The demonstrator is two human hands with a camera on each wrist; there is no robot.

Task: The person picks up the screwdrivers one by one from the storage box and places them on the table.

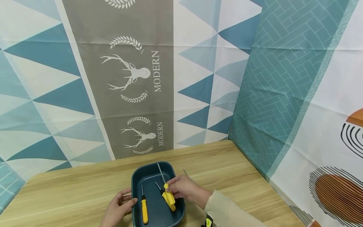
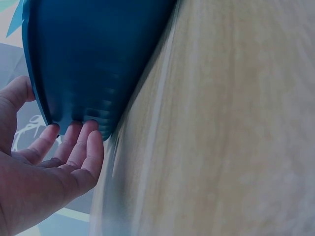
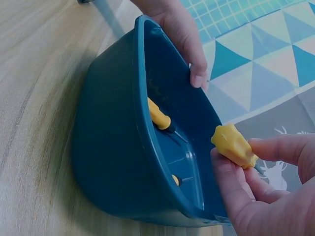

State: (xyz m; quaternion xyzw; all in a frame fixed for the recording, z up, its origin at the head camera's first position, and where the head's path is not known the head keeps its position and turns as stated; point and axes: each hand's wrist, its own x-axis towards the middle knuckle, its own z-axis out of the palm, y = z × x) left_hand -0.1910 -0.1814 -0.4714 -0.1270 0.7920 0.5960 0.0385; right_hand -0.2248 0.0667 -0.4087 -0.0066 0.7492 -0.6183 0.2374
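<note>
1. The right hand is pinching the yellow plastic handle of a long-shafted screwdriver between thumb and fingers, low centre of the head view; its thin metal shaft is pointing toward the far rim of a dark teal rounded-rectangle plastic tray.
2. In the right wrist view the yellow handle is sitting at the fingertips, just over the tray's near rim.
3. The left hand is bracing the tray's left wall, fingers fairly straight against the outside and thumb hooked over the rim; nothing is being gripped.
4. Two more yellow-handled screwdrivers are lying inside the tray: one at the left, a shorter one just beside the held tool.
5. Judgement: the screwdriver is looking light and rigid; its ribbed handle offers the sure hold, while the bare shaft is probably slick and pointed.
6. Judgement: the tray is seeming light and smooth, so it may slide on the pale wood-grain worktop unless steadied.
</note>
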